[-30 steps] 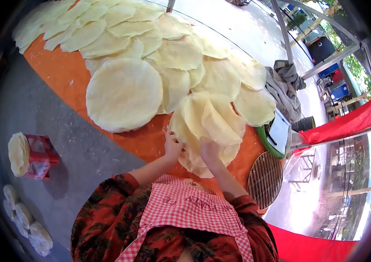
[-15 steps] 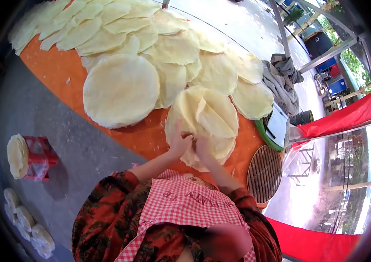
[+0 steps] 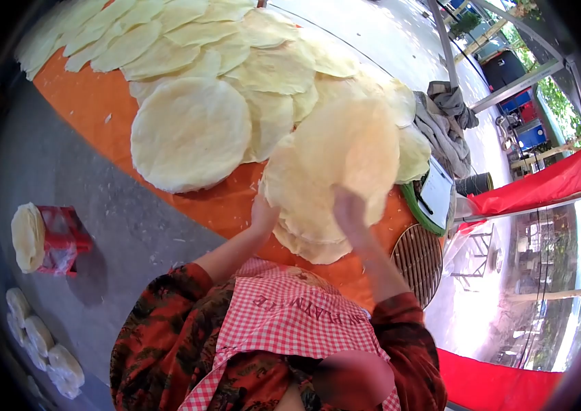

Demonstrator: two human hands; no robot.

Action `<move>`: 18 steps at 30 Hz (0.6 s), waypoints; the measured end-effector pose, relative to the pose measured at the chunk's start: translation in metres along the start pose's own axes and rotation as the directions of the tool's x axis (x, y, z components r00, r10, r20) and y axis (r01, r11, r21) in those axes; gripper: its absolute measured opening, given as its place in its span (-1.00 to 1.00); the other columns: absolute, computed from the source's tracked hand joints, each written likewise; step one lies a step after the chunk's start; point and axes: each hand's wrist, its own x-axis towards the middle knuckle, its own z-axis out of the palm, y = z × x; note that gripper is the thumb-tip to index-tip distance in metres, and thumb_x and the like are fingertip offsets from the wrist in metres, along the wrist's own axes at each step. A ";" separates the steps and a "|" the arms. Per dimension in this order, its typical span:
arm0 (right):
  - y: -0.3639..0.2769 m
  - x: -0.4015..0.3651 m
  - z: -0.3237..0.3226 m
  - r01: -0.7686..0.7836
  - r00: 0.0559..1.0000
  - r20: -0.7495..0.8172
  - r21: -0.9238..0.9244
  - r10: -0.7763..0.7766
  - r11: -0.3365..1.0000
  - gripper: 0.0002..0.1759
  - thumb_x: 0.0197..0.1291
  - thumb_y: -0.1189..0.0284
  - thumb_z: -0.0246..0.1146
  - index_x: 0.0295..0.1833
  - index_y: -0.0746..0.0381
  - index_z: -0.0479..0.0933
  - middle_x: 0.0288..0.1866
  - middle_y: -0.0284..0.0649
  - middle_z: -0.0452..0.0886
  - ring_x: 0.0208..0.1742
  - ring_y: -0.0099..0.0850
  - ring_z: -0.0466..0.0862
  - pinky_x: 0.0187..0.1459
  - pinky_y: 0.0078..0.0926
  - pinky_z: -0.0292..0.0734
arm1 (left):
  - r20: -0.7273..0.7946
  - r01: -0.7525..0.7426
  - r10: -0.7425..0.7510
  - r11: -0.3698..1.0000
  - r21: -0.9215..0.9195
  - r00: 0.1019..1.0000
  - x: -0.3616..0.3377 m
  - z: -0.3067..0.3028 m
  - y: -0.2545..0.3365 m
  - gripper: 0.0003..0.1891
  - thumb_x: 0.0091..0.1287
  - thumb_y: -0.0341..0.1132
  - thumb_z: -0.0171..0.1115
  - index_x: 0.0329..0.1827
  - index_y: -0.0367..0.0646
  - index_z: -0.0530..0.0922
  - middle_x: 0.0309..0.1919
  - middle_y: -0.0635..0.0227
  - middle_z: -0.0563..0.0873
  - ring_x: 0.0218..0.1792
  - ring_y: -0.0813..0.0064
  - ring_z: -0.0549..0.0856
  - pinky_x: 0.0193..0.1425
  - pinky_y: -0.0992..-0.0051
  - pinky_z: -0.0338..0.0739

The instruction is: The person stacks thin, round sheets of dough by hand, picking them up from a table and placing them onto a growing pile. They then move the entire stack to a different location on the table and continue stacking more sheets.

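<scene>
R hand [image 3: 350, 207] moved up; sheet [image 3: 371, 137] above blurred, grip unclear.

Bright daylight burns the pavement [image 3: 386, 41] nearly white, with strong glare at the right, while the grey floor [image 3: 133, 198] at the left lies in softer shade, the right hand [image 3: 350, 209] and pale round sheet [image 3: 365, 130] blur, and fisheye distortion curves the edges into black corners.

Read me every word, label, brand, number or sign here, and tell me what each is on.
"PLAYM": on the checked apron, upside down in this view; the letters on either side are too folded or blurred to read surely.
White sheet: no writing can be made out.
Elsewhere: nothing I can read.
</scene>
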 end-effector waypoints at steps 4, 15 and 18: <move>-0.012 -0.044 0.074 0.042 0.995 0.087 -0.041 -0.038 0.998 -0.87 0.06 0.47 0.05 -0.36 0.15 0.53 -0.49 -0.04 0.59 -0.40 -0.01 0.62 -0.34 -0.07 0.50 | 0.248 0.192 -0.178 0.981 -0.032 0.952 0.021 -0.014 0.000 -0.45 0.14 -0.45 0.29 0.22 -0.31 0.36 -0.26 0.28 0.61 -0.26 0.43 0.61 -0.19 0.50 0.52; -0.032 -0.036 0.055 -0.053 0.977 0.212 0.108 0.029 0.993 -0.88 0.05 0.38 0.16 -0.34 0.18 0.53 -0.34 -0.06 0.61 -0.27 -0.04 0.64 -0.27 -0.10 0.53 | 0.418 0.264 -0.023 0.805 -0.531 0.908 0.010 0.008 -0.012 -0.31 0.11 -0.64 0.28 0.31 -0.21 0.18 0.16 0.14 0.47 0.07 0.24 0.59 0.11 0.31 0.59; -0.031 -0.041 0.064 -0.025 0.984 0.180 0.126 0.002 0.992 -0.86 0.06 0.35 0.18 -0.33 0.19 0.52 -0.29 -0.06 0.62 -0.24 -0.04 0.64 -0.25 -0.11 0.53 | 0.415 0.247 0.012 0.787 -0.565 0.910 0.007 0.004 -0.010 -0.21 0.07 -0.70 0.27 0.36 -0.16 0.10 0.22 0.12 0.42 0.14 0.17 0.55 0.15 0.25 0.60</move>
